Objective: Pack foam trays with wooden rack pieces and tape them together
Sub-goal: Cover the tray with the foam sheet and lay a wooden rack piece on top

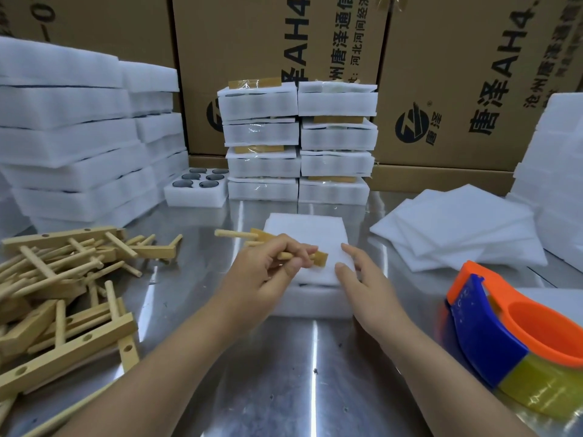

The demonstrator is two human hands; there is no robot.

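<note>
Head view: my left hand [268, 269] pinches a wooden rack piece [252, 235] over the foam tray [310, 244] on the counter [284, 373]; right hand [362, 275], fingers spread, rests on the tray's edge.

Bare table [284, 373] near; wooden pieces [63, 294] block left, tape dispenser [511, 335] seemingly right.

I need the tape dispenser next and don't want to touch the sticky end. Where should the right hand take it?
Grip the tape dispenser by its orange ring, fingers into the open hollow facing up, coming from above and the left. The yellow tape sits at the near lower end, so that hold stays clear of it.
</note>
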